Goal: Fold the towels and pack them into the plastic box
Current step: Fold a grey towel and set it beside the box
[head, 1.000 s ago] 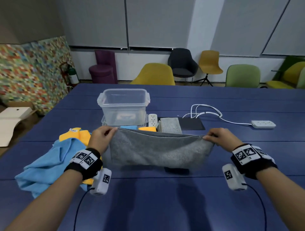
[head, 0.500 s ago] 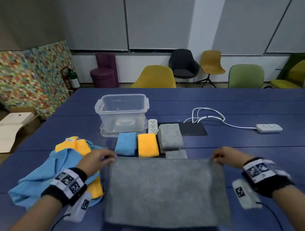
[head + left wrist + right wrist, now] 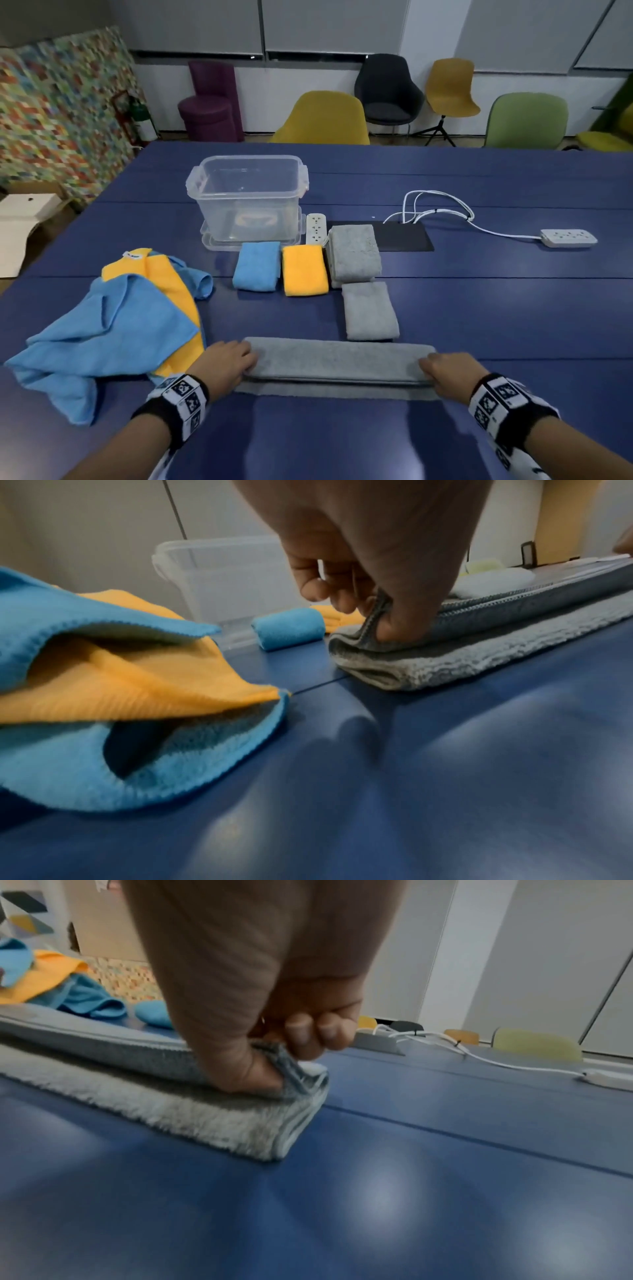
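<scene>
While the head view shows only the backs of both hands at the two ends of a long grey towel (image 3: 337,365), the wrist views show the grips. The left hand (image 3: 369,569) pinches the upper layer's left corner between thumb and curled fingers (image 3: 313,588); the right hand (image 3: 274,1010) pinches the right corner likewise. The grey towel lies folded lengthwise across the near part of the blue surface (image 3: 496,308), its upper layer set back so that a strip of the lower layer shows along the near edge. The wrist views confirm the lower layer rests flat on the surface.

Beyond it lie a folded grey towel (image 3: 370,310), and further off a row: a folded blue towel (image 3: 256,270), a folded yellow towel (image 3: 304,270) and a stack of folded grey towels (image 3: 354,253). The clear plastic box (image 3: 247,197) stands open on its lid, behind the blue and yellow pieces, with no towels in it. To the left lies a loose heap of blue and yellow cloths (image 3: 113,325), just beside the left hand. A white power strip (image 3: 315,229) lies right of the box; a dark mat (image 3: 402,236), white cables (image 3: 438,209) and a second power strip (image 3: 568,238) lie far right. Chairs (image 3: 325,120) stand beyond the far edge.
</scene>
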